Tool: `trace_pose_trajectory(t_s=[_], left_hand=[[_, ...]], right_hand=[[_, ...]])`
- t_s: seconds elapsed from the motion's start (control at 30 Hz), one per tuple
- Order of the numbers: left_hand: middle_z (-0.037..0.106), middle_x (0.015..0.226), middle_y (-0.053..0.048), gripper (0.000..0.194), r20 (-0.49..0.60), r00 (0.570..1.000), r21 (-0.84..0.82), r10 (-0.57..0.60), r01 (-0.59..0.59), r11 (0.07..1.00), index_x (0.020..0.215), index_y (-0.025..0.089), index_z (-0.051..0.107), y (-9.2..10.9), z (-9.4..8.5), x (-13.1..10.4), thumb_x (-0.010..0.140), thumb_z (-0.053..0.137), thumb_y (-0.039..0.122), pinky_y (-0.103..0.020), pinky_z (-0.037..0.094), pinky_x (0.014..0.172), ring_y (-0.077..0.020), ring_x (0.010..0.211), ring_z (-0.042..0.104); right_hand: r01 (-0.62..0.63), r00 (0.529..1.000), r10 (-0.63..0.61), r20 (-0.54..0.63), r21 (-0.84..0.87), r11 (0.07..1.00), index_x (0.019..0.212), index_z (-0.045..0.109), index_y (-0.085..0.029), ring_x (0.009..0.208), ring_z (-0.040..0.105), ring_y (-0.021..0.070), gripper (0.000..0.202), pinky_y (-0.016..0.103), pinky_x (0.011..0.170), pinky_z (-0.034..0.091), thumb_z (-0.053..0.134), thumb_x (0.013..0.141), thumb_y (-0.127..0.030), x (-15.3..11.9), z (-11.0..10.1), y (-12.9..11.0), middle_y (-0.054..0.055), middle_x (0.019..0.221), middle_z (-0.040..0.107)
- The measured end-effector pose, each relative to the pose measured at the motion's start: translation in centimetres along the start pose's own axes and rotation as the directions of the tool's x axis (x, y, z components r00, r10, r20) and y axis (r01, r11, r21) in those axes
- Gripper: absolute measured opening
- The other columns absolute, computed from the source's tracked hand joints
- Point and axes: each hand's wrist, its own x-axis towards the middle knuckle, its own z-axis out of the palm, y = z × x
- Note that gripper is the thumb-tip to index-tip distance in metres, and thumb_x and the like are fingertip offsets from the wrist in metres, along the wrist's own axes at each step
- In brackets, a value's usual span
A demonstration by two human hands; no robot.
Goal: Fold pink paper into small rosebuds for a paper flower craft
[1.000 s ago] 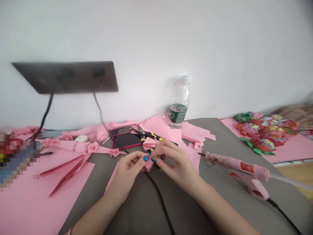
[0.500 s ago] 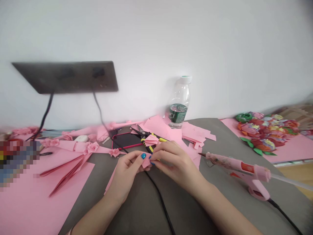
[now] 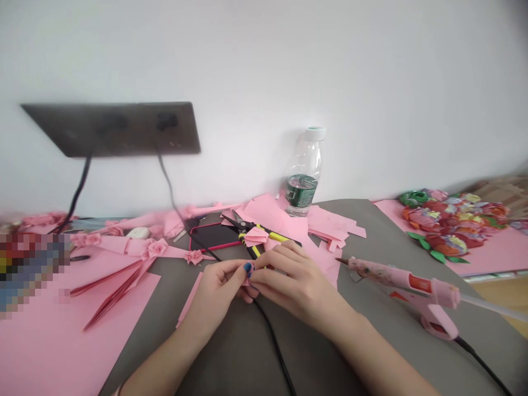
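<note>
Pink paper piece [image 3: 247, 281] pinched between left hand [image 3: 220, 289] and right hand [image 3: 289, 280], above grey table [image 3: 371, 231], near glue gun [image 3: 404, 286].

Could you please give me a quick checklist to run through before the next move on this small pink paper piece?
1. Paper piece pinched by both hands: ok; left hand and right hand meet on it.
2. Fold shape: cannot tell, fingers cover it.
3. Glue gun apart from the hands, nozzle toward them: ok.
4. Glue gun hot: cannot tell.
5. Scissors within reach behind the hands: ok.
6. Black cable runs under the hands: not ok.
</note>
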Motion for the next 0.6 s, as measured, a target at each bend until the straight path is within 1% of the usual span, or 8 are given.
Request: trace_pose_trajectory(t_s=[0.1, 0.2, 0.3, 0.43, 0.5, 0.6], left_hand=[[0.064, 0.056, -0.002, 0.034, 0.025, 1.0, 0.009, -0.006, 0.005, 1.0, 0.08, 0.013, 0.08, 0.14, 0.02, -0.05, 0.083, 0.071, 0.046, -0.02, 0.052, 0.05, -0.0119, 0.052, 0.06], [0.065, 0.058, -0.002, 0.035, 0.041, 0.999, -0.008, -0.013, 0.013, 1.0, 0.075, 0.014, 0.079, 0.07, -0.02, -0.06, 0.084, 0.071, 0.047, -0.019, 0.053, 0.052, -0.0109, 0.054, 0.06], [0.067, 0.064, -0.002, 0.032, 0.031, 0.999, -0.017, -0.031, 0.032, 0.999, 0.082, 0.015, 0.079, -0.14, -0.12, -0.03, 0.084, 0.071, 0.046, -0.02, 0.055, 0.057, -0.0106, 0.057, 0.06], [0.072, 0.078, -0.004, 0.031, 0.007, 1.0, 0.003, -0.028, 0.028, 1.0, 0.092, 0.016, 0.08, -0.25, -0.1, -0.13, 0.085, 0.07, 0.044, -0.021, 0.058, 0.059, -0.0122, 0.064, 0.062], [0.073, 0.082, -0.004, 0.03, 0.001, 1.0, 0.012, -0.014, 0.014, 1.0, 0.094, 0.016, 0.079, -0.18, 0.0, -0.26, 0.087, 0.068, 0.043, -0.022, 0.059, 0.059, -0.0127, 0.066, 0.063], [0.074, 0.085, -0.004, 0.028, -0.012, 1.0, 0.005, 0.002, -0.002, 1.0, 0.098, 0.017, 0.079, -0.02, 0.16, -0.42, 0.088, 0.067, 0.041, -0.022, 0.06, 0.062, -0.0124, 0.067, 0.064]], right_hand=[[-0.008, 1.0, 0.008, 0.014, 0.011, 1.0, 0.086, 0.061, -0.02, 0.076, 0.056, 0.0156, 0.017, 0.032, 0.076, 0.037, 0.052, 0.1, -0.017, 0.0, 0.02, -0.06, 0.003, 0.086, 0.069], [-0.017, 1.0, 0.017, 0.009, 0.007, 1.0, 0.087, 0.061, -0.019, 0.076, 0.056, 0.0154, 0.016, 0.032, 0.075, 0.037, 0.052, 0.1, -0.016, 0.03, 0.15, -0.05, 0.003, 0.084, 0.069], [-0.02, 0.999, 0.02, -0.025, 0.001, 1.0, 0.088, 0.061, -0.019, 0.074, 0.057, 0.0153, 0.015, 0.031, 0.074, 0.038, 0.052, 0.099, -0.014, 0.03, 0.41, 0.02, 0.003, 0.082, 0.068], [-0.055, 0.997, 0.056, -0.053, 0.031, 0.998, 0.086, 0.061, -0.02, 0.075, 0.057, 0.0156, 0.014, 0.031, 0.075, 0.04, 0.055, 0.097, -0.012, -0.03, 0.73, 0.1, 0.002, 0.081, 0.067], [-0.101, 0.993, 0.106, -0.059, 0.077, 0.992, 0.085, 0.061, -0.02, 0.077, 0.057, 0.0162, 0.013, 0.032, 0.076, 0.041, 0.058, 0.096, -0.013, -0.01, 0.81, 0.12, 0.003, 0.081, 0.066], [-0.171, 0.981, 0.185, -0.06, 0.193, 0.966, 0.082, 0.061, -0.02, 0.081, 0.057, 0.0169, 0.014, 0.031, 0.075, 0.044, 0.06, 0.094, -0.012, 0.07, 0.85, 0.13, 0.004, 0.084, 0.063]])
